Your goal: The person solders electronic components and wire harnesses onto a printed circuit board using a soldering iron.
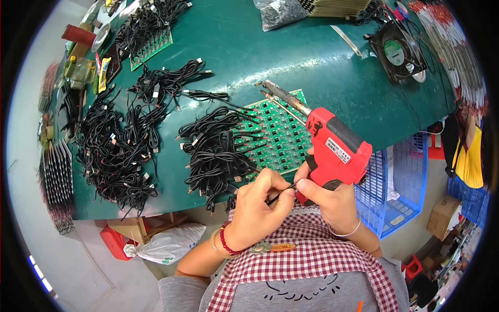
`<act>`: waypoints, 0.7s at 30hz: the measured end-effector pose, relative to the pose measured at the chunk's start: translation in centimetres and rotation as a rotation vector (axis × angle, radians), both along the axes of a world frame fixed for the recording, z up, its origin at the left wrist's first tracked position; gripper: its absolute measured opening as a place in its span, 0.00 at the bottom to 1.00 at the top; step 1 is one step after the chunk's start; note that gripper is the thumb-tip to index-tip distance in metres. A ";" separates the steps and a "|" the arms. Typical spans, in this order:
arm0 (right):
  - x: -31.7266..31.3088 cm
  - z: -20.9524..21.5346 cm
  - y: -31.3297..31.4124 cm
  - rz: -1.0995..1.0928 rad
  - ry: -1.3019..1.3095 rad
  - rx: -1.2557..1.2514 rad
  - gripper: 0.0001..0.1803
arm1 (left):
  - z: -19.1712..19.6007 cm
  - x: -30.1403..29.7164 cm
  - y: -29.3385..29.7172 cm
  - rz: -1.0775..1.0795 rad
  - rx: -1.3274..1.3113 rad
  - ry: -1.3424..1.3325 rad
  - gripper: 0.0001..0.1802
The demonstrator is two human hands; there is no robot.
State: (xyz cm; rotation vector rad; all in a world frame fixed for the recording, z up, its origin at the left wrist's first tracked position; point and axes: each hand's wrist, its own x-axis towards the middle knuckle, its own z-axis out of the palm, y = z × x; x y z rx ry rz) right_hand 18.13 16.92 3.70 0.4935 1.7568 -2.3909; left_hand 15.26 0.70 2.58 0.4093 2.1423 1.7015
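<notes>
The cable (283, 190) is a thin black lead pinched between both hands, close to the chest. The left hand (257, 205) has its fingers closed on the cable's near end, thumb and forefinger pressed together. The right hand (327, 200) is wrapped around the grip of the red solder gun (335, 148), and its fingertips meet the cable's other end, so the two hands touch at the cable. The gun's barrel points up and away from the hands, its metal tip (273, 88) lying over the far edge of the green board (278, 132).

That board sits just beyond the hands, on the green table (312, 57). A cable bundle (215, 151) lies just left of the board, partly overlapping it, beyond the left hand. More bundles (117, 145) spread well to the left. A second board (150, 47) lies far beyond the left hand, under more cables. A black fan (397, 52) stands far beyond the right hand. A blue crate (397, 187) sits just right of the right hand, below the table edge.
</notes>
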 end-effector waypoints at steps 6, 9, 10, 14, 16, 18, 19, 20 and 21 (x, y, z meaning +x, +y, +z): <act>-0.2 0.0 -0.1 -0.011 0.001 -0.001 0.09 | -0.2 -0.1 0.0 0.039 0.096 -0.079 0.08; -0.5 0.3 -0.3 -0.027 -0.008 -0.020 0.09 | -0.2 0.0 0.1 0.061 0.059 -0.027 0.08; -0.5 0.4 -0.3 -0.042 -0.011 -0.027 0.09 | -0.2 0.1 0.2 0.060 0.058 -0.017 0.08; -0.2 0.0 0.0 0.009 -0.011 0.002 0.08 | 0.0 0.1 0.3 0.069 0.070 0.011 0.08; -0.1 0.0 0.0 0.004 -0.052 -0.031 0.07 | 0.3 -0.3 0.5 0.079 0.039 0.086 0.07; -0.2 0.1 0.1 0.028 -0.039 0.002 0.06 | 0.4 -0.4 0.5 0.091 0.007 0.162 0.07; -0.2 0.2 0.1 0.051 -0.024 0.037 0.06 | 0.4 -0.3 0.6 0.100 -0.033 0.227 0.07; -0.1 0.1 0.0 0.052 -0.025 0.037 0.06 | 0.4 -0.3 0.6 0.110 -0.073 0.292 0.07; 0.0 0.0 -0.2 0.084 0.008 0.124 0.07 | 0.3 -0.3 0.5 0.112 -0.074 0.291 0.07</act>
